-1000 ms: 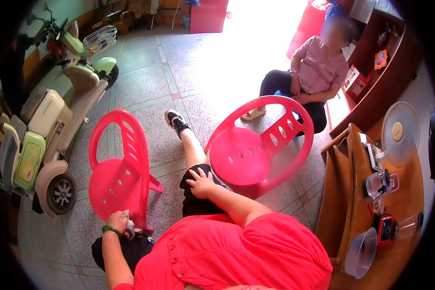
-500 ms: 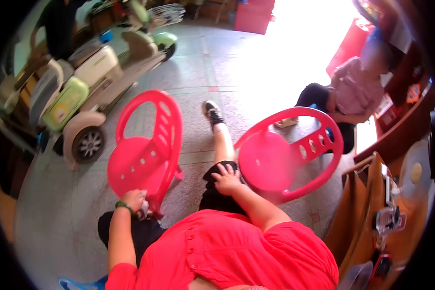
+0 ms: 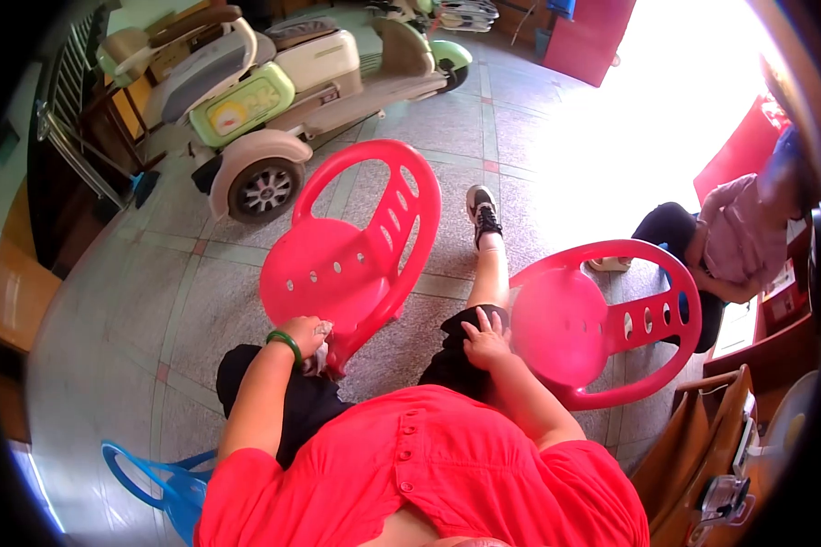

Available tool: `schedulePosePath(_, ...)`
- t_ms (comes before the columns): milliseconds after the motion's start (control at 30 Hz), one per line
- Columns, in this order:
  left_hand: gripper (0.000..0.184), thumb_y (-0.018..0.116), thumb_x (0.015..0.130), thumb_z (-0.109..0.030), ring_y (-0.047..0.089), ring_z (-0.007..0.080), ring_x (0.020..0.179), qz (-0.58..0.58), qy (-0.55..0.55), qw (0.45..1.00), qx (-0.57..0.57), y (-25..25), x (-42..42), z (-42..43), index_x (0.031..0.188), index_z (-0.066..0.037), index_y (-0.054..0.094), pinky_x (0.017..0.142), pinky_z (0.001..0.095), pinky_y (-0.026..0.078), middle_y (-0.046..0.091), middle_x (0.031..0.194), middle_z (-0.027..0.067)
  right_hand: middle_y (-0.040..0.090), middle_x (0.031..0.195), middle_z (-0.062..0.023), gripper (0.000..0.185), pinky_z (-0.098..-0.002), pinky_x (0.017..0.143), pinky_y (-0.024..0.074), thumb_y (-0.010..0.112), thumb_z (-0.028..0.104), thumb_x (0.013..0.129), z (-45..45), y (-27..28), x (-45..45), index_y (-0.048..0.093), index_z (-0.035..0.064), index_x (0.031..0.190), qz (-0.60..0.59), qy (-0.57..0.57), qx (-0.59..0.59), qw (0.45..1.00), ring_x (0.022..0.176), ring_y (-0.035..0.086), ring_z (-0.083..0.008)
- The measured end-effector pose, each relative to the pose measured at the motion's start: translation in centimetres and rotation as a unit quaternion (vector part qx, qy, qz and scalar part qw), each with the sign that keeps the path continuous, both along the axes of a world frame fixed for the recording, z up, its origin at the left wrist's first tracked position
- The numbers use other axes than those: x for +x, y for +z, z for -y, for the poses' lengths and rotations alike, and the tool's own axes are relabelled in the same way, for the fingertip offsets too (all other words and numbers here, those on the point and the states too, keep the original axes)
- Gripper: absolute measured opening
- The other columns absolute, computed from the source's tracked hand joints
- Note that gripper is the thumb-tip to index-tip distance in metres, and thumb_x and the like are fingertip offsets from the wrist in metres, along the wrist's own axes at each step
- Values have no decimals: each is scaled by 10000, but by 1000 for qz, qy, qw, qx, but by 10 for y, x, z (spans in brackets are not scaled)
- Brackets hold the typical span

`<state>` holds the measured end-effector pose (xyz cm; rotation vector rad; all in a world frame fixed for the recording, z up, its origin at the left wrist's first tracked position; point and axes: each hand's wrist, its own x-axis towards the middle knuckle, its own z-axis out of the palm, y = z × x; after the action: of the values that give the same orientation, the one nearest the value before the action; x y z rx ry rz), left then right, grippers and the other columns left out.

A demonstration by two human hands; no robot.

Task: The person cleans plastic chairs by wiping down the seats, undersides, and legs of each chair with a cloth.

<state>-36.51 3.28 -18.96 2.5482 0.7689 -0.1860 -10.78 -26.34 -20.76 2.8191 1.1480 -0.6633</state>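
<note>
My left hand point(image 3: 305, 335), with a green bangle at the wrist and a ring, is closed around a crumpled pale cloth point(image 3: 317, 361). It is beside the lower edge of a red plastic chair point(image 3: 324, 273); whether the cloth presses on the chair I cannot tell. My right hand point(image 3: 487, 341) lies with spread fingers on the black-clothed knee of my outstretched leg, holding nothing. Just to its right stands a second red plastic chair point(image 3: 556, 324), with an oval back rim and slots.
A green and cream scooter point(image 3: 324, 105) stands at the upper left. A seated person point(image 3: 734, 237) is at the right, near wooden furniture point(image 3: 693, 447). Part of a blue plastic chair point(image 3: 155, 483) shows at the lower left. A broom point(image 3: 143, 187) leans at the far left.
The view has swung left, so the chairs, scooter and both hands appear further right. More of the blue chair shows. My hands keep nearly the same places on cloth and knee.
</note>
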Motion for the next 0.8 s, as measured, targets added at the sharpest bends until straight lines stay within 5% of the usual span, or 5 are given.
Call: schedulePosePath(800,361,494,861,-369,599,385,921,-17,-14,1000,1,-24,-149,-72,912,-47,649,812,475,461,639,943,218,66,1546,-64,520,-649,1053,134,460,383,873,-72,-17,-152,393,283,1379,26,7,-29,999,1399,53,-398)
